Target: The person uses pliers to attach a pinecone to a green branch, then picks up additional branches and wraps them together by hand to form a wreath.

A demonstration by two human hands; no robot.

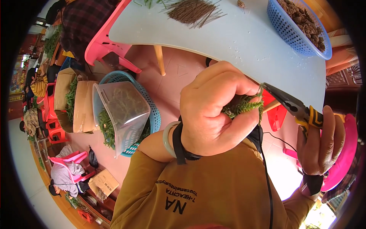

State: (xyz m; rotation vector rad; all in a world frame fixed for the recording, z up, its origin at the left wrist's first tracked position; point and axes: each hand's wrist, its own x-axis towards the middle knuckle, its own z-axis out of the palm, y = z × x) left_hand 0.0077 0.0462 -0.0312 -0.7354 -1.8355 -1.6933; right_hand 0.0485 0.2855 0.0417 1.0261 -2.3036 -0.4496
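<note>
My left hand (217,110) is closed around a green pine sprig (249,106), which looks artificial. Its needled ends stick out between my thumb and curled fingers, while the rest is hidden in the fist. In my right hand (321,145) is a pair of pliers (291,104) with dark jaws and yellow-and-black handles. The tips of the jaws meet the upper end of the sprig, just beyond my left fingertips. Both hands are above my lap at the near edge of the pale table (225,44).
On the table lie a heap of thin brown sticks (192,12) and a blue basket (288,37) full of pine cones. To my left, a clear plastic bin (127,126) with greenery rests on a teal basket (154,116), near a cardboard box (84,107). Other people sit farther left.
</note>
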